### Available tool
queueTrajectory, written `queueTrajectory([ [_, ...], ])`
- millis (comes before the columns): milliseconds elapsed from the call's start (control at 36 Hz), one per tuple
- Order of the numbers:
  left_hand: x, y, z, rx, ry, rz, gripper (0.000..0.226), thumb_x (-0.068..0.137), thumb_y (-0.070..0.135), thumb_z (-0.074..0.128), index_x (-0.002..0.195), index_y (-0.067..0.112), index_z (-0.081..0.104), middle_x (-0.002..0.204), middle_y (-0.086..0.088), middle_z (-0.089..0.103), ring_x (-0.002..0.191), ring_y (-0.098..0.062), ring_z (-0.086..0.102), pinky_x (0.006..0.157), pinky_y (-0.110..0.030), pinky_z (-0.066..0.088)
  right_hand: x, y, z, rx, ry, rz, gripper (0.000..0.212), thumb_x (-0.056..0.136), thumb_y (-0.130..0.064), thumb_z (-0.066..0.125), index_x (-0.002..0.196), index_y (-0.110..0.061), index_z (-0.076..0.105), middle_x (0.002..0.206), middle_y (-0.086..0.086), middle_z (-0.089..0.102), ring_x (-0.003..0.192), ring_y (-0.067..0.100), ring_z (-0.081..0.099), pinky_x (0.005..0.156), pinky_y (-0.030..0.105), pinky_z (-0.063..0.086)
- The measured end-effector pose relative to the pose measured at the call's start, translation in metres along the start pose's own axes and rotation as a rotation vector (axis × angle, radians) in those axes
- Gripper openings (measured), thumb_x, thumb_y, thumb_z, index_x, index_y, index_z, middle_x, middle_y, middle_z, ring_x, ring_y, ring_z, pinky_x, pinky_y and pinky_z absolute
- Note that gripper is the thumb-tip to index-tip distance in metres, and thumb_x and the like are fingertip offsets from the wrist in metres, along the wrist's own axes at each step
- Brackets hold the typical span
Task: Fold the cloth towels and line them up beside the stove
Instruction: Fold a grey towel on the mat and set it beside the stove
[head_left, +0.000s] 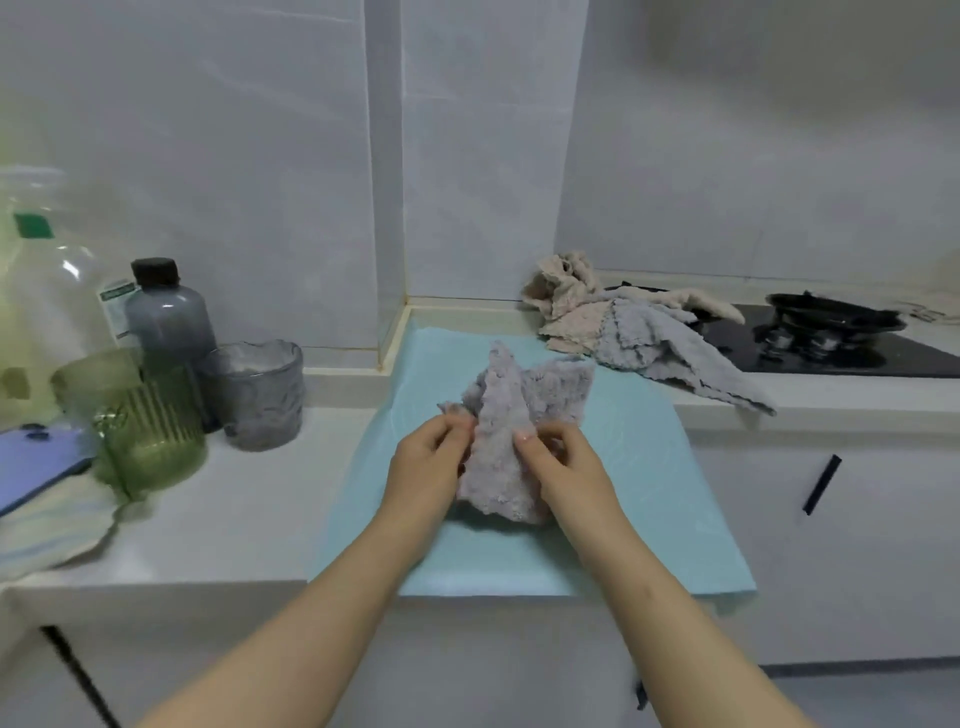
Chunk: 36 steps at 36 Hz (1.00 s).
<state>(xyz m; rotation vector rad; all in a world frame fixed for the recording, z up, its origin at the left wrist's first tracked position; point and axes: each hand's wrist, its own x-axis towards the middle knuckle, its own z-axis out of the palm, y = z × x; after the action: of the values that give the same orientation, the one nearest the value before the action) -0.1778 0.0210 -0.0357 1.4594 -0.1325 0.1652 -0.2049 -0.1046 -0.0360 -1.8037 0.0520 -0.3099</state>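
1. We see the left hand (434, 457) and the right hand (558, 462) both pinching a fuzzy purple towel (511, 415).
2. The towel is crumpled and held up over a light blue mat (639, 467) on the counter (234, 514).
3. More towels (623, 332) lie in a messy pile farther back on the right, partly on the black stove (831, 343).
4. Cups (150, 421) and bottles (169, 312) stand on the left.

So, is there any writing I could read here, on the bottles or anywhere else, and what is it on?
None can be read.
The white label with a green band, on the clear bottle: print too blurred.
The green patch higher on that bottle: no legible text.
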Motion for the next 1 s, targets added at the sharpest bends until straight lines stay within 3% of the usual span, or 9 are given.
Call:
queueTrajectory([
  [111,-0.021,0.005,-0.015,-0.037,0.01,-0.038,0.032,0.098,0.022,0.042,0.078,0.021,0.067,0.079,0.002,0.07,0.075,-0.012,0.065,0.068,-0.023,0.051,-0.021,0.006,0.007,-0.337,0.023,-0.131,0.015,0.094,-0.026,0.05,0.106,-0.025,0.059,0.089,-0.007,0.063,0.083,0.01,0.058,0.07,0.024,0.045],
  [278,-0.022,0.004,-0.017,0.117,0.021,-0.047,0.025,0.094,0.012,0.047,0.085,0.03,0.062,0.093,-0.001,0.068,0.092,-0.024,0.065,0.086,-0.046,0.053,-0.021,0.001,0.002,-0.266,0.05,-0.058,0.014,0.095,-0.018,0.047,0.085,-0.019,0.058,0.079,-0.008,0.058,0.081,0.015,0.054,0.064,0.018,0.039],
  [333,-0.02,0.004,-0.017,0.114,0.03,-0.078,0.032,0.091,0.006,0.046,0.101,0.034,0.057,0.097,0.003,0.065,0.092,-0.02,0.063,0.086,-0.046,0.053,-0.021,0.0,0.003,-0.213,0.06,-0.032,0.014,0.095,-0.029,0.048,0.095,-0.02,0.057,0.088,-0.005,0.061,0.087,0.017,0.057,0.073,0.026,0.046],
  [417,-0.015,0.007,-0.015,0.069,-0.026,-0.121,0.059,0.088,-0.005,0.046,0.133,0.031,0.034,0.11,0.0,0.06,0.096,-0.02,0.059,0.083,-0.038,0.052,-0.019,-0.002,0.007,-0.182,0.045,0.02,0.048,0.088,-0.052,0.049,0.128,-0.026,0.044,0.116,-0.002,0.058,0.107,0.022,0.057,0.095,0.041,0.046],
  [500,-0.014,0.01,-0.011,0.081,-0.166,-0.088,0.077,0.089,-0.008,0.049,0.146,0.028,0.013,0.123,0.004,0.047,0.108,-0.015,0.051,0.09,-0.028,0.042,-0.012,-0.004,0.009,-0.345,0.016,0.027,0.065,0.083,-0.062,0.05,0.139,-0.037,0.028,0.13,-0.001,0.052,0.121,0.026,0.047,0.101,0.038,0.038],
  [639,-0.013,0.0,-0.01,0.225,-0.123,-0.091,0.051,0.078,0.002,0.053,0.122,0.028,0.054,0.101,-0.002,0.069,0.092,-0.027,0.066,0.081,-0.048,0.055,-0.002,-0.002,0.013,-0.562,0.025,0.009,0.041,0.089,-0.053,0.044,0.128,-0.039,0.041,0.118,-0.005,0.058,0.117,0.024,0.043,0.091,0.036,0.03],
  [750,-0.014,-0.004,-0.011,0.159,-0.039,-0.038,0.042,0.081,-0.005,0.058,0.093,0.036,0.058,0.097,0.0,0.068,0.091,-0.015,0.065,0.081,-0.035,0.054,0.005,0.003,0.014,-0.567,0.05,-0.048,0.028,0.092,-0.043,0.044,0.118,-0.037,0.049,0.105,-0.005,0.063,0.109,0.023,0.048,0.086,0.035,0.033],
  [861,-0.011,0.002,-0.012,-0.05,0.064,-0.011,0.038,0.08,-0.013,0.057,0.092,0.022,0.06,0.099,-0.007,0.067,0.092,-0.018,0.065,0.076,-0.03,0.053,0.013,0.002,0.018,-0.267,0.002,-0.147,0.012,0.091,-0.031,0.052,0.102,-0.031,0.058,0.095,-0.007,0.065,0.095,0.018,0.058,0.087,0.036,0.047],
  [1000,-0.006,0.016,-0.022,-0.107,0.118,0.112,0.041,0.083,-0.012,0.055,0.089,0.028,0.058,0.091,-0.007,0.065,0.078,-0.017,0.062,0.069,-0.03,0.052,0.024,-0.013,0.015,0.103,0.064,-0.121,0.012,0.095,-0.02,0.05,0.088,-0.027,0.056,0.088,-0.004,0.063,0.085,0.015,0.061,0.076,0.032,0.051],
])
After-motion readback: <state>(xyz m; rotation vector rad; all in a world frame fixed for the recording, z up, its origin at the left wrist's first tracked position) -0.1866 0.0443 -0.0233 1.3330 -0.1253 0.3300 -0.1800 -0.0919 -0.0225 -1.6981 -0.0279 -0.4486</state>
